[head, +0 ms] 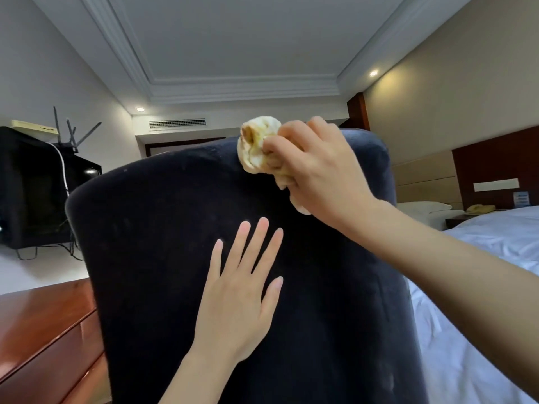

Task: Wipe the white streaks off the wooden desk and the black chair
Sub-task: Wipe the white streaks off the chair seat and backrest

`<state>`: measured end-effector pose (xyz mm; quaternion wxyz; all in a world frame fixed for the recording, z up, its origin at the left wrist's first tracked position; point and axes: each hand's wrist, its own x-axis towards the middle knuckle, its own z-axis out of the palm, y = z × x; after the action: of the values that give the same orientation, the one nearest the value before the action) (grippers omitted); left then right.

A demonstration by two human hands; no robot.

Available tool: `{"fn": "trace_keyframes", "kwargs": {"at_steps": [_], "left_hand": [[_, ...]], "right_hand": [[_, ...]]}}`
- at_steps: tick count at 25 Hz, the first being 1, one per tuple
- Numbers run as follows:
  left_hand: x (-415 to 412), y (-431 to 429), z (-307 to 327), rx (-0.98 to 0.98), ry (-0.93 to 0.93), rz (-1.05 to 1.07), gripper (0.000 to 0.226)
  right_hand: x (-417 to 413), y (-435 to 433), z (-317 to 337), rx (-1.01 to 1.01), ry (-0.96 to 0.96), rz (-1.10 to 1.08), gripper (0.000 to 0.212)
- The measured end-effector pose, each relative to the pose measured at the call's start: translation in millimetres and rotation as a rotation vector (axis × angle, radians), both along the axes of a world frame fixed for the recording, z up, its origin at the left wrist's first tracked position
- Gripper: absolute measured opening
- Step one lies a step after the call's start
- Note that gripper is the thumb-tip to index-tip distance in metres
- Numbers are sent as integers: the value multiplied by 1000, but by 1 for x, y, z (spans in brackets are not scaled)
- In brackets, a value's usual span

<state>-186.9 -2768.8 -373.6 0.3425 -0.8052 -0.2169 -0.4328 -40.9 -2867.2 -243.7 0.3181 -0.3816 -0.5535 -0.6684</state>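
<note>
**Black fabric-covered chair [163, 228]: wiping along its top edge**

I am facing the chair's tall backrest, which is filling the middle of my view, just beside the reddish-brown wooden bench [43, 330] at my lower left. My right grip [318, 173] is curling tightly round a bunched cream cloth with yellow stains [255, 147], pressing it onto the top edge, where faint pale specks are showing. My left grip [236, 304] is lying flat on the backrest with its fingers straight and spread, holding nothing. I judge it is bracing the chair against the rubbing.
</note>
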Motion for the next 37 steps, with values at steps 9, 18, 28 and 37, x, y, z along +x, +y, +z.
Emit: {"fn": "trace_keyframes", "kwargs": {"at_steps": [9, 18, 28, 37], "left_hand": [[-9, 3, 2, -13, -7, 64, 63], [-14, -3, 7, -14, 44, 110, 63], [13, -14, 4, -78, 7, 51, 63], [27, -19, 1, -91, 48, 15, 64]], "right_hand": [[-68, 44, 23, -27, -115, 12, 44], [38, -29, -7, -8, 116, 46, 35], [110, -39, -121, -134, 554, 423, 42], [103, -38, -120, -49, 357, 171, 34]]}}
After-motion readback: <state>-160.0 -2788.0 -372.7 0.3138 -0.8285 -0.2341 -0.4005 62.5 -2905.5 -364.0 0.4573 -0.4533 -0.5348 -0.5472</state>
